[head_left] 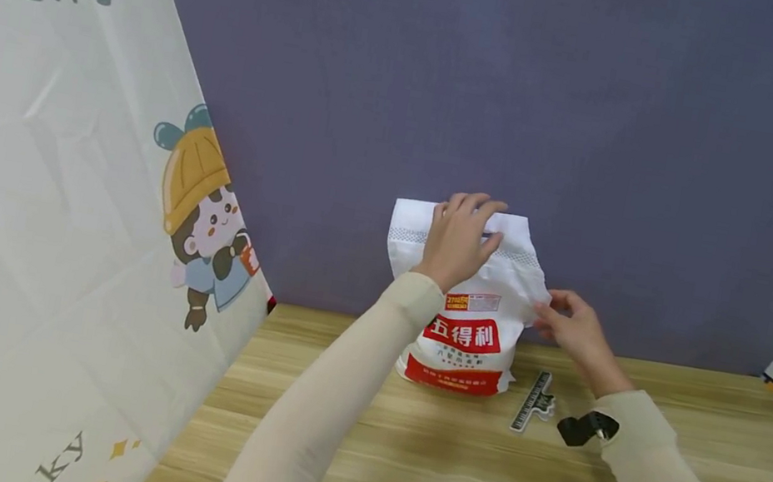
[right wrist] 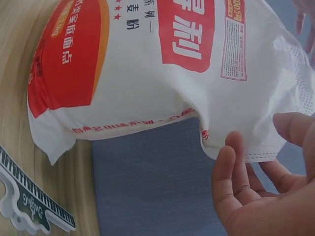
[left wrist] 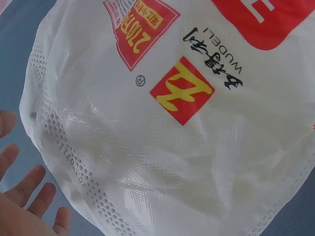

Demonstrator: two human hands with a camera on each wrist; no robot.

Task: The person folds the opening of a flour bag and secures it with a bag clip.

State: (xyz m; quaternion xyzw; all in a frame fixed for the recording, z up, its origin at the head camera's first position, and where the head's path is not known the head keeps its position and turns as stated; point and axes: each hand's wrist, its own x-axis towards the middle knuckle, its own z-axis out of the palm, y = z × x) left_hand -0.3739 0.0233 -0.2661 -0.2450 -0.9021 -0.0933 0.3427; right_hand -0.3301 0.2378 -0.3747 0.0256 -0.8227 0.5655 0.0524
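Note:
A white flour bag [head_left: 474, 284] with red printing stands upright on the wooden table, its perforated top band rising. My left hand [head_left: 458, 240] is at the bag's top, its fingers loosely spread. In the left wrist view, those fingers [left wrist: 37, 177] lie beside the top edge without gripping it. At the bag's right side, my right hand [head_left: 574, 325] pinches the side edge near the top. The right wrist view shows the thumb [right wrist: 295, 128] on the front face and other fingers at the edge. A clip [head_left: 534, 401] with a piano-key pattern lies right of the bag.
Behind the bag stands a dark blue-grey backdrop [head_left: 458, 75]. A white printed sheet [head_left: 62, 181] with cartoon figures borders the left side. The wooden table [head_left: 427, 466] stretches forward and to the right, and a black device [head_left: 584, 428] sits at my right wrist.

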